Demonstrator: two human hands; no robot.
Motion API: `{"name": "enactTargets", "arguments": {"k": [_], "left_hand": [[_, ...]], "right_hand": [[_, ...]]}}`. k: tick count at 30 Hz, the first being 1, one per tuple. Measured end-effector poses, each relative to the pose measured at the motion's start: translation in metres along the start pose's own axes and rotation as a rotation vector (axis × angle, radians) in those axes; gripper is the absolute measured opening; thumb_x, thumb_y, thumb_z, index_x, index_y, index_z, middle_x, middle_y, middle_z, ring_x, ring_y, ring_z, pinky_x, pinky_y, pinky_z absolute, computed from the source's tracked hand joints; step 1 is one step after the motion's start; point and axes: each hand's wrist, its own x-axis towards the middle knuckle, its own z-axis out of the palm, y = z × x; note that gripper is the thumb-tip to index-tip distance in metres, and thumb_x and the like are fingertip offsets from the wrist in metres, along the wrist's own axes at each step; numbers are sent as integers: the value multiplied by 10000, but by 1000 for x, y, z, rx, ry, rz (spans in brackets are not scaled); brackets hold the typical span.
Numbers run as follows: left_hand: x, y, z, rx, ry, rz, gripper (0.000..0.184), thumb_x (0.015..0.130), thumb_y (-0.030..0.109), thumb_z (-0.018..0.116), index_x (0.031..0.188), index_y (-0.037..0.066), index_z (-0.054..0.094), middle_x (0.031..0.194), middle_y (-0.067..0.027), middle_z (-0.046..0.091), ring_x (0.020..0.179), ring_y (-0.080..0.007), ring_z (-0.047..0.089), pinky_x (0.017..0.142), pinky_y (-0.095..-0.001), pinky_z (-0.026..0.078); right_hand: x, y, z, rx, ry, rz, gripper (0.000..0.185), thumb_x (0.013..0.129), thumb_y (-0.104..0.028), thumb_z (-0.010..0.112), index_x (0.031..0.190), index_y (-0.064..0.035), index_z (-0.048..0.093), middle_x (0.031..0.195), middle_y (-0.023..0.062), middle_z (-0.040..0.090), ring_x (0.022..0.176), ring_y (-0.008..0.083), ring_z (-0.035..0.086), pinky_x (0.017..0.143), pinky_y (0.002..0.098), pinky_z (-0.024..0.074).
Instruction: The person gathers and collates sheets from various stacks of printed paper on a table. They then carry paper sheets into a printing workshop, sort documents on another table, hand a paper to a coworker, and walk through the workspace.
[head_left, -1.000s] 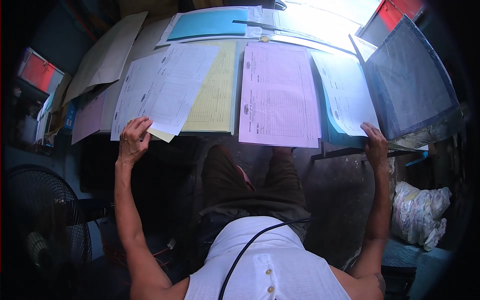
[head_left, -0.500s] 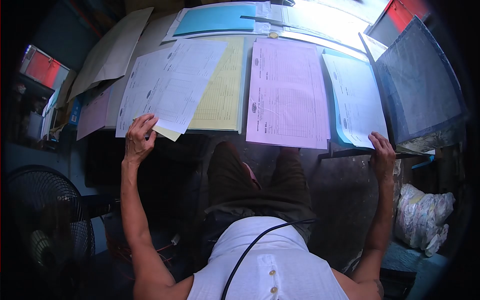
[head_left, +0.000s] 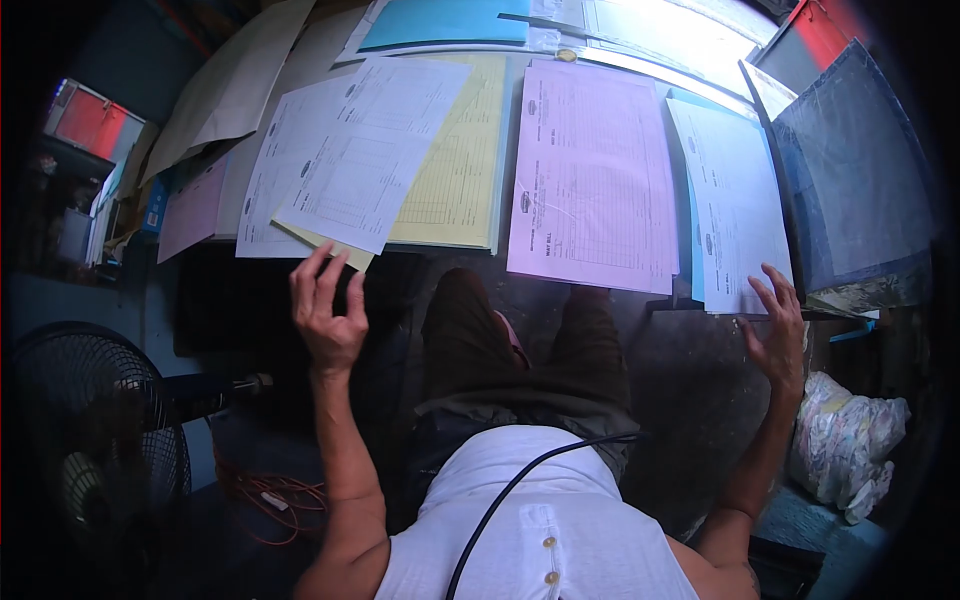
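Observation:
My left hand (head_left: 332, 315) is at the table's front edge, fingers apart, with nothing in it. Its fingertips reach the yellow corner (head_left: 352, 259) under a slanted white printed form (head_left: 355, 165); whether they touch it I cannot tell. Beneath and right of that form lies a yellow form stack (head_left: 455, 170). At the right, my right hand (head_left: 780, 325) has its fingers spread beside the lower right corner of a white form stack (head_left: 735, 200), holding nothing. Between the hands, a pink way bill stack (head_left: 597, 180) overhangs the front edge.
Blue sheets (head_left: 440, 25) lie at the back. A dark framed panel (head_left: 850, 170) leans at the right, above a crumpled plastic bundle (head_left: 850, 445). Brown board (head_left: 225, 90) stands at the left. Below are a black fan (head_left: 95, 430) and an orange cord (head_left: 270, 495).
My left hand has drawn back from the white form's edge and shifted right, fingers opening. My right hand's fingers have spread at the right stack's corner. The view has shifted slightly.

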Motion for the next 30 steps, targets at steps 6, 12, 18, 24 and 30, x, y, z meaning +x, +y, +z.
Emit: {"name": "enactTargets", "arguments": {"k": [6, 12, 18, 24, 30], "left_hand": [[-34, 99, 50, -653, -269, -364, 299, 853, 75, 728, 1143, 46, 660, 1082, -118, 667, 946, -218, 667, 808, -311, 550], [-34, 128, 95, -1362, -498, -899, 294, 936, 208, 691, 1148, 14, 629, 1080, -94, 676, 902, -158, 681, 714, -275, 571], [-35, 129, 110, -1505, -359, -970, 177, 953, 169, 660, 1050, 21, 662, 944, -96, 712, 776, -162, 701, 652, -289, 585], [-33, 132, 111, -1540, -288, -987, 142, 948, 147, 659, 1017, 24, 677, 898, -99, 722, 738, -174, 713, 624, -288, 591], [-32, 133, 118, -1554, -291, -988, 145, 945, 131, 644, 1028, 14, 664, 913, -110, 721, 724, -187, 718, 628, -294, 594]], "right_hand": [[8, -64, 2, 153, 95, -107, 659, 699, -49, 774, 1323, -110, 572, 1413, 132, 511, 1309, 357, 479, 1092, 475, 414], [28, -129, 45, 239, 159, -273, 501, 756, -115, 781, 1234, -104, 632, 1383, 136, 533, 1295, 340, 495, 1064, 496, 432], [35, -136, 72, 215, 275, -284, 418, 762, -92, 764, 1165, -83, 653, 1331, 143, 563, 1267, 338, 514, 1055, 502, 434], [35, -131, 75, 206, 316, -287, 384, 754, -91, 764, 1120, -59, 652, 1249, 143, 604, 1210, 334, 553, 1019, 503, 451], [39, -130, 76, 243, 317, -303, 365, 795, -206, 774, 1106, -56, 657, 1185, 143, 632, 1158, 337, 580, 1001, 503, 454]]}}
